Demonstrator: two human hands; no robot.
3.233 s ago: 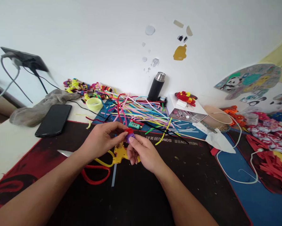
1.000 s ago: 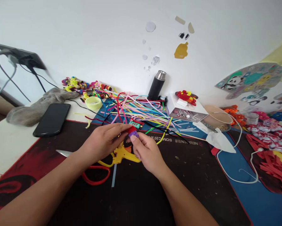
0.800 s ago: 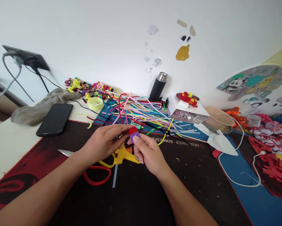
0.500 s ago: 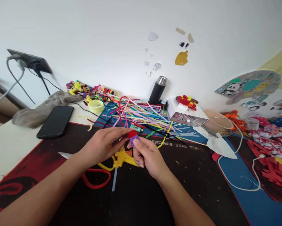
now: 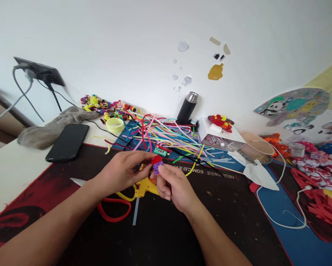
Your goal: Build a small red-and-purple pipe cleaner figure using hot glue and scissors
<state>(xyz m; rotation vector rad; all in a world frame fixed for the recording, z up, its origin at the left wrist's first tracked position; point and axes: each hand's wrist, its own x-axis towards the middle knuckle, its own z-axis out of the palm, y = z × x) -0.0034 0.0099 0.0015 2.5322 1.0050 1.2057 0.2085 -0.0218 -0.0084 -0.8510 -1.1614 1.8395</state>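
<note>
Both hands meet over the dark desk mat [image 5: 182,236]. My left hand [image 5: 121,171] and my right hand [image 5: 174,184] pinch one small fuzzy piece [image 5: 156,164] between their fingertips: a red top on a purple coiled body. Under the hands lies a yellow glue gun [image 5: 145,186], with red-handled scissors [image 5: 113,208] just left of it. A heap of coloured pipe cleaners [image 5: 166,133] spreads behind the hands.
A black phone [image 5: 67,142] and a grey cloth [image 5: 49,127] lie at the left. A black flask [image 5: 187,108] stands by the wall. A white box [image 5: 223,138], a white cable [image 5: 279,192], paper flowers [image 5: 318,162] and red paper strips [image 5: 321,199] fill the right.
The hands have kept hold of the red and purple piece and turned it slightly; the view has shifted a little. Nothing else on the desk has moved.
</note>
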